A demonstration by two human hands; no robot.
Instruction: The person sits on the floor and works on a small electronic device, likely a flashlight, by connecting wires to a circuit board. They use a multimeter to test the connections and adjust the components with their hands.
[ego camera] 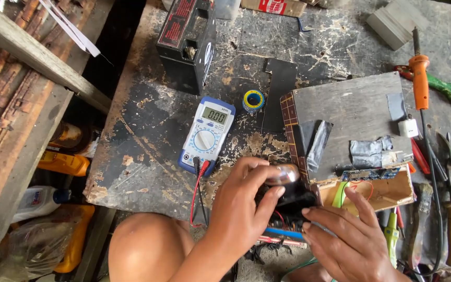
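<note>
- the small black part (288, 201) between our hands is mostly covered by our fingers, so we cannot make out its shape; only dark plastic and a thin red wire show through the gaps.
- it sits at the near edge of the workbench (147, 136), just in front of the open wooden box (364, 151) and touching its left corner.
- our left hand (241, 203) is curled over the black part from the left, fingers closed on it, the thumb pressed against a rounded, shiny metal piece (283, 173) on top.
- our right hand (343, 237) lies against the part's right side with fingers spread and nearly flat; whether it grips or only steadies we cannot tell, and the wrist is cut off at the lower frame edge.
- the box has a grey board lid patched with wrinkled silver and black tape, raw plywood walls, and a blue circuit strip at its opening.
- the white and blue multimeter (207, 133) lies left of the box, its red and black leads running down toward our left hand.
- a small blue and yellow reel (253, 100) stands just beyond the meter, and a black blocky battery (186, 44) farther back.
- the bench top is dark, scratched and flaking down to pale wood.
- an orange-handled soldering iron (420, 81) rests along the box's right side, above a blurred jumble of pliers.
</note>
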